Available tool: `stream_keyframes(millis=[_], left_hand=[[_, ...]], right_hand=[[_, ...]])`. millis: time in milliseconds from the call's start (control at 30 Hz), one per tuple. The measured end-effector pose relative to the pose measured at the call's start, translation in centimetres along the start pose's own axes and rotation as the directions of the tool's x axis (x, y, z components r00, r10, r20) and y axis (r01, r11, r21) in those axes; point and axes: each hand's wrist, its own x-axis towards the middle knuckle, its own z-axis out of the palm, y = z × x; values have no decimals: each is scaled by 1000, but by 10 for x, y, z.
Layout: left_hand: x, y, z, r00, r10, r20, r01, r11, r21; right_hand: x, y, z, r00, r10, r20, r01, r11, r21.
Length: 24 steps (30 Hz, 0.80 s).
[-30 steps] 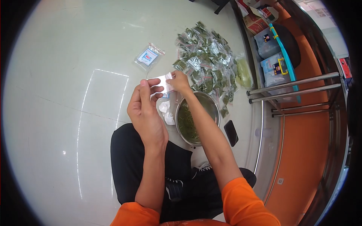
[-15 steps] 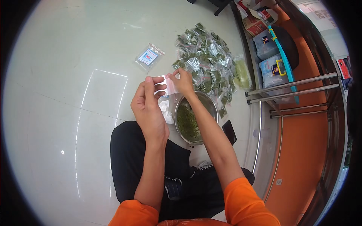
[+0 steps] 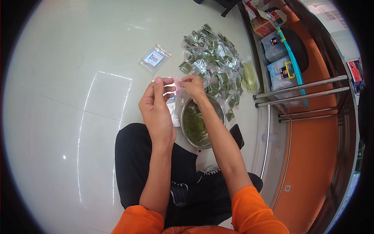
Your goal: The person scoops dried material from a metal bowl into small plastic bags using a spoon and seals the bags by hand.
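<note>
Right hand (image 3: pixel 194 86) has shifted slightly right, pinching the edge of a zip-lock bag (image 3: pixel 178 89); mouth apparently being worked. Left hand (image 3: pixel 155 107) curled alongside; grip can't be told.

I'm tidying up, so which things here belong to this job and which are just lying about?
Likely the job:
small plastic bag being handled
metal bowl
its green contents
filled bags

Seemingly just lying about:
black phone
storage bins
cardboard box
</note>
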Motion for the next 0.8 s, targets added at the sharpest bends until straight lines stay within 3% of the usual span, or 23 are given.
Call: stream_keyframes(millis=[100, 167, 300, 367, 467, 533, 600, 667, 733, 800], left_hand=[[0, 0, -1, 1000, 3, -2, -3, 1000, 2], [1, 0, -2, 1000, 4, -5, -4, 1000, 7], [0, -2, 0, 1000, 10, -7, -10, 1000, 10], [2, -5, 0, 999, 23, -24, -22, 999, 36], [7, -24, -3, 993, 37, -116, -27, 996, 85], [11, -45, -4, 983, -47, -179, 74, 987, 144], [11, -61, -4, 985, -26, -173, 65, 973, 223], [8, -70, -3, 996, -85, -5, 85, 986, 143], [5, -62, 0, 996, -75, 52, 67, 987, 150], [-2, -46, 5, 978, -136, 159, 118, 986, 117]], right_hand=[[-10, -12, -2, 996, -66, 61, 58, 990, 132], [-24, -29, -3, 985, -28, 170, -30, 943, 331], [-36, -41, -2, 986, -86, 146, 26, 927, 375], [-43, -51, -4, 981, -193, 24, 183, 960, 213], [-60, -69, -9, 973, -231, -24, 230, 946, 226], [-83, -81, -14, 966, -256, -27, 255, 941, 222], [-100, -78, -18, 820, -563, -103, 572, 810, 130], [-127, -82, -22, 812, -570, -125, 577, 817, 21], [-140, -77, -27, 680, -717, -154, 705, 697, -132], [-149, -73, -34, 677, -714, -178, 700, 700, -142]])
